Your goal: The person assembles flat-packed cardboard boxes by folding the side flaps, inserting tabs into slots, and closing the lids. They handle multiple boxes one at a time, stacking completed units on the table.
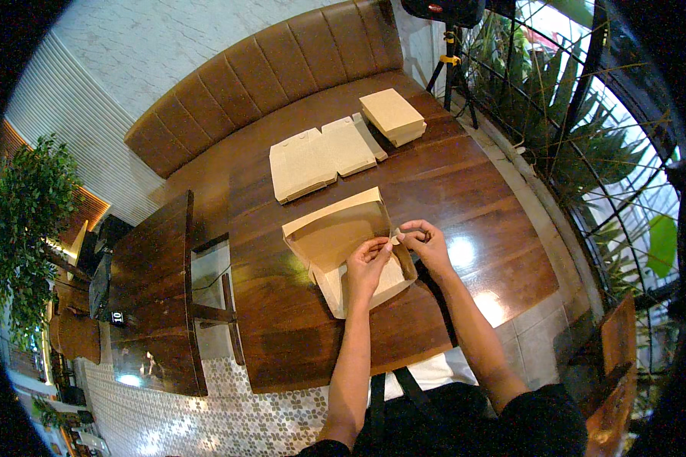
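Note:
A brown cardboard box point(338, 233) stands on the wooden table in front of me, its lid raised at the back and its inside facing me. My left hand point(367, 266) reaches over the box's interior, fingers pinched at the right corner where lid and side wall meet. From the right, my right hand point(425, 244) pinches the same corner, thumb and forefinger closed. Between the two hands shows a small pale cardboard tab point(395, 238), partly covered by fingers. The box's front wall is low and upright; my left wrist hides part of it.
Behind the box lie flat unfolded cardboard boxes point(324, 158), next to a small stack of closed boxes point(392, 114). A brown padded bench point(274, 72) lines the table's far side. Another wooden table point(156, 282) is at left. A black tripod point(448, 72) and plants point(556, 114) stand at right.

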{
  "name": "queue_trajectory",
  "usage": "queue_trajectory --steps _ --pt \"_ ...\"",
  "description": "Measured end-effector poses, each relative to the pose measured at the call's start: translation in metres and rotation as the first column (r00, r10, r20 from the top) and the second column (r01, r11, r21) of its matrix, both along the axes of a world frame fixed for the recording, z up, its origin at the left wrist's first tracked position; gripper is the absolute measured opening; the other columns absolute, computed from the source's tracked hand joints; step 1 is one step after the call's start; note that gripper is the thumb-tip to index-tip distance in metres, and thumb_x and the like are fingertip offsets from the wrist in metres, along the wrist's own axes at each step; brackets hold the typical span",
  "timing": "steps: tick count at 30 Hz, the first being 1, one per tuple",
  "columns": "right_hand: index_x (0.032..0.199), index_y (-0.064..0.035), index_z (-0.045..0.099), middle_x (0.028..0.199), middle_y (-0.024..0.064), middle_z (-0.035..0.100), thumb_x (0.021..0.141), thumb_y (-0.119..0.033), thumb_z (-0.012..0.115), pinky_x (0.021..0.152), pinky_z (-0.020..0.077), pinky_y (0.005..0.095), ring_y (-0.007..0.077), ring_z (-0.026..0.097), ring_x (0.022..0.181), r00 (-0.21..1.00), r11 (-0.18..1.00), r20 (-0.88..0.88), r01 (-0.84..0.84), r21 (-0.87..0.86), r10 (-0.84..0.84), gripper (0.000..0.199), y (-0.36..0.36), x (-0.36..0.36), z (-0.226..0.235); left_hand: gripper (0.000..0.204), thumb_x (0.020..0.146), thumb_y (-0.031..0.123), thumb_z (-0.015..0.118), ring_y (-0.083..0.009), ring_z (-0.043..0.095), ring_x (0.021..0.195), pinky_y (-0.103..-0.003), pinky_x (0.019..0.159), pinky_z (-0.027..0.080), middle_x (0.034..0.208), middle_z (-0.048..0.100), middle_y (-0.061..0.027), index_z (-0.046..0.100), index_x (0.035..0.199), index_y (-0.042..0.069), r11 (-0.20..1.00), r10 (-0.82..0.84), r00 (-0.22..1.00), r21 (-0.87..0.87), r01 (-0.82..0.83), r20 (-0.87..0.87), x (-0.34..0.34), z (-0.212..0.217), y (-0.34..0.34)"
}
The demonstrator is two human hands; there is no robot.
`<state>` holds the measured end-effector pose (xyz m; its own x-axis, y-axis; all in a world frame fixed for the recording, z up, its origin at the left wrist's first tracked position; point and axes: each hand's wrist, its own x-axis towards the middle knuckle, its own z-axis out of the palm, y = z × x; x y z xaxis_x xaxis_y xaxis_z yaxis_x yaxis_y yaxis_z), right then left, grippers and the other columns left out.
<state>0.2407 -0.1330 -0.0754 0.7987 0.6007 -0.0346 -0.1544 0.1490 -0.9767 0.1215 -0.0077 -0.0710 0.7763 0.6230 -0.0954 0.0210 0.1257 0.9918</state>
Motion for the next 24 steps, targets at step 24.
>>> queue_trajectory --steps 24 --pt "0.112 -0.003 0.067 0.091 0.0077 0.078 0.089 -0.01 0.082 0.078 0.0539 0.0252 0.0111 0.071 0.082 0.997 0.998 -0.052 -0.048 0.034 0.049 0.029 -0.0036 0.0038 0.0013 0.029 0.099 0.019 0.074 -0.0173 0.073 0.09 -0.029 0.085 0.06 0.101 0.076 -0.0097 0.072 0.118 -0.003 0.997 0.02 1.0 0.076 -0.02 0.002 -0.002 -0.0028 -0.0048"
